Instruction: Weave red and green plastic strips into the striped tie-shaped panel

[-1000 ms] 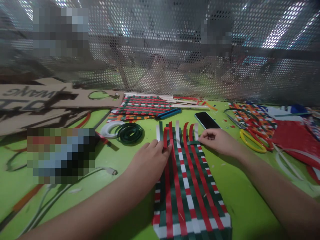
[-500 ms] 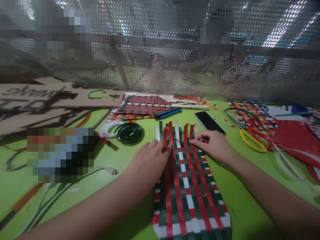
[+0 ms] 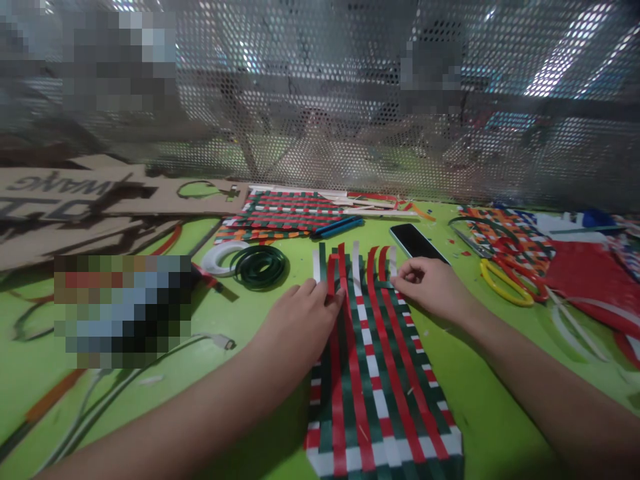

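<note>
A woven piece of red, white and dark green flat strips (image 3: 379, 403) lies in front of me, its loose strip ends standing up at the far end. My left hand (image 3: 307, 317) rests over its far left side, thumb and fingers closed on the strips there. At the far right edge, my right hand (image 3: 433, 285) pinches the end of a dark green cross strip (image 3: 384, 285). That cross strip runs beneath bent-up red strips (image 3: 373, 265); its left part is hard to follow.
Coiled green strip (image 3: 260, 267) and a white roll (image 3: 220, 258) lie left of the weave. Beyond it are blue pens (image 3: 340, 227) and a phone (image 3: 415, 243). Yellow-and-red-handled scissors (image 3: 507, 283) sit at right, cardboard (image 3: 125, 193) and a cable (image 3: 165, 350) at left. A perforated screen (image 3: 320, 100) stands behind.
My right hand has shifted slightly right, and the dark green cross strip now shows beside its fingertips. The right-hand red strip end bends over more. My left hand stays put.
</note>
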`<state>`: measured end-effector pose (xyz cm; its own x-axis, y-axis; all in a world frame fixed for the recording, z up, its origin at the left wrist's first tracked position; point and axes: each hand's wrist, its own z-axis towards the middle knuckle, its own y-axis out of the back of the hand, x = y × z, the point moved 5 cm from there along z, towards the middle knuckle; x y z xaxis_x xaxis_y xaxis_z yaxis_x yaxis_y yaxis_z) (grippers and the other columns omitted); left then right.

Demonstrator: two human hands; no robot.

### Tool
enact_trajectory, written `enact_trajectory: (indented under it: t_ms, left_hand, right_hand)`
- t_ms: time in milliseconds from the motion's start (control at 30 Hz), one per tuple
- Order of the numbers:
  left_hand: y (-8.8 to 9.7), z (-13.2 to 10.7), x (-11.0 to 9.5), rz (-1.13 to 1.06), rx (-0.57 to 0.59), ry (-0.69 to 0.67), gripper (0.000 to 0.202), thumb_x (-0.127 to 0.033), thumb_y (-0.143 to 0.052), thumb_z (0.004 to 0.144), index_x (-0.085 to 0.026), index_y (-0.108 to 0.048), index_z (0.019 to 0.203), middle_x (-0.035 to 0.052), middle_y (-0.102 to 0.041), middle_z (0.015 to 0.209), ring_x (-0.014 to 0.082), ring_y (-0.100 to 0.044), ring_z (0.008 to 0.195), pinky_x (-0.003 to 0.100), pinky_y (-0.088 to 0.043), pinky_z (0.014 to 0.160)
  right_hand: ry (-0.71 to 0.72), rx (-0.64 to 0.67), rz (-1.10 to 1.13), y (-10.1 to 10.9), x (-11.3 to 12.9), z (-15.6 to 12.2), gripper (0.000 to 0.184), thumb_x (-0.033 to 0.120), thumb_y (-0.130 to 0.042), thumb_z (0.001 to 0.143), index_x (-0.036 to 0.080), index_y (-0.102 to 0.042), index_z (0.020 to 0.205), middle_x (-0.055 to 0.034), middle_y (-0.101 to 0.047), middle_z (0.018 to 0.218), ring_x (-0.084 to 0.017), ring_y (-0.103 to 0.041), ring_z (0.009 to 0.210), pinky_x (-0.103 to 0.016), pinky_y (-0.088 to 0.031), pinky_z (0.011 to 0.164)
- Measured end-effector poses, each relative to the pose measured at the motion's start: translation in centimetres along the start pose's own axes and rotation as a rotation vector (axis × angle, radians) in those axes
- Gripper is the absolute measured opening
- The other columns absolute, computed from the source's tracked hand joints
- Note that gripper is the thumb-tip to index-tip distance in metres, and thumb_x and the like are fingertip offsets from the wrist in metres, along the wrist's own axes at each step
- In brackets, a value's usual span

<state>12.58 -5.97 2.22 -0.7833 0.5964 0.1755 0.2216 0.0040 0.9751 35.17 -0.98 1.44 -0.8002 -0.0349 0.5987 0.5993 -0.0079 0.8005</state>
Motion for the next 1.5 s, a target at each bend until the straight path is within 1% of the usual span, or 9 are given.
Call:
enact_trajectory:
  t_ms: [200, 600, 767, 900, 1033, 1167, 1267, 1400, 1500]
  left_hand:
    - [0.0, 0.0, 0.0, 0.002, 0.003, -0.003, 0.062, -0.009, -0.058, 0.090, -0.014, -0.050, 0.151, 0.0129, -0.067, 0.109, 0.0303, -0.059, 0.100, 0.041, -0.048, 0.085]
    - [0.0, 0.0, -0.1, -0.002, -0.010, -0.009, 0.055, -0.010, -0.059, 0.089, -0.014, -0.056, 0.144, 0.0116, -0.066, 0.106, 0.0289, -0.059, 0.099, 0.040, -0.047, 0.085]
    - [0.2, 0.0, -0.1, 0.005, -0.015, -0.014, 0.055, -0.011, -0.064, 0.087, -0.014, -0.058, 0.141, 0.0111, -0.066, 0.104, 0.0288, -0.058, 0.098, 0.039, -0.047, 0.084]
    - [0.4, -0.1, 0.0, -0.003, -0.027, -0.009, 0.054, -0.010, -0.063, 0.088, -0.014, -0.058, 0.142, 0.0115, -0.067, 0.104, 0.0289, -0.059, 0.097, 0.039, -0.046, 0.082]
    - [0.3, -0.1, 0.0, -0.014, -0.022, -0.013, 0.058, -0.012, -0.064, 0.088, -0.014, -0.055, 0.146, 0.0118, -0.067, 0.106, 0.0292, -0.059, 0.098, 0.039, -0.046, 0.083]
    - [0.2, -0.1, 0.1, -0.025, 0.012, -0.006, 0.067, -0.013, -0.068, 0.086, -0.014, -0.050, 0.150, 0.0127, -0.067, 0.108, 0.0300, -0.058, 0.101, 0.039, -0.046, 0.086]
    - [0.3, -0.1, 0.1, -0.031, 0.026, -0.001, 0.069, -0.012, -0.065, 0.087, -0.014, -0.046, 0.153, 0.0126, -0.067, 0.109, 0.0305, -0.058, 0.100, 0.041, -0.047, 0.086]
    - [0.4, -0.1, 0.1, -0.021, 0.007, -0.003, 0.067, -0.008, -0.060, 0.088, -0.015, -0.046, 0.154, 0.0127, -0.067, 0.108, 0.0302, -0.058, 0.099, 0.041, -0.048, 0.085]
    - [0.4, -0.1, 0.1, -0.022, -0.023, -0.003, 0.059, -0.008, -0.055, 0.092, -0.016, -0.051, 0.151, 0.0135, -0.067, 0.107, 0.0298, -0.059, 0.098, 0.040, -0.048, 0.084]
  right_hand:
    - [-0.055, 0.090, 0.062, -0.1, -0.8, 0.2, 0.020, 0.040, -0.072, 0.078, 0.021, -0.069, 0.071, -0.0020, -0.067, 0.067, -0.016, -0.056, 0.059, -0.027, -0.037, 0.052]
    - [0.035, 0.059, 0.050, -1.0, 0.1, 0.4, 0.029, 0.049, -0.074, 0.081, 0.022, -0.075, 0.071, -0.0021, -0.069, 0.065, -0.017, -0.057, 0.059, -0.030, -0.037, 0.054]
    - [0.067, 0.055, 0.066, -1.2, 1.0, 0.0, 0.028, 0.049, -0.070, 0.085, 0.023, -0.077, 0.075, -0.0027, -0.073, 0.074, -0.018, -0.063, 0.064, -0.031, -0.042, 0.058]
    - [0.113, 0.145, 0.102, -1.2, 1.0, -0.3, 0.025, 0.043, -0.064, 0.089, 0.023, -0.079, 0.089, -0.0062, -0.075, 0.087, -0.021, -0.065, 0.073, -0.032, -0.046, 0.063]
    - [0.107, 0.226, 0.129, -0.9, 0.4, -0.3, 0.027, 0.040, -0.061, 0.092, 0.022, -0.074, 0.106, -0.0068, -0.072, 0.088, -0.020, -0.062, 0.074, -0.031, -0.044, 0.062]
    - [0.135, 0.279, 0.118, -0.6, 0.1, 0.1, 0.020, 0.035, -0.052, 0.098, 0.024, -0.067, 0.105, -0.0052, -0.071, 0.098, -0.019, -0.062, 0.083, -0.031, -0.046, 0.070]
    - [0.091, 0.331, 0.218, -0.6, 0.0, 0.2, 0.018, 0.033, -0.048, 0.100, 0.023, -0.061, 0.107, -0.0048, -0.068, 0.097, -0.016, -0.058, 0.074, -0.029, -0.045, 0.066]
    - [0.041, 0.331, 0.368, -0.6, -0.1, 0.1, 0.016, 0.035, -0.056, 0.097, 0.023, -0.056, 0.108, -0.0048, -0.066, 0.098, -0.014, -0.058, 0.071, -0.029, -0.047, 0.066]
    - [0.037, 0.300, 0.318, -0.4, -0.6, 0.2, 0.020, 0.038, -0.062, 0.093, 0.024, -0.060, 0.107, -0.0029, -0.066, 0.094, -0.014, -0.059, 0.070, -0.028, -0.046, 0.063]
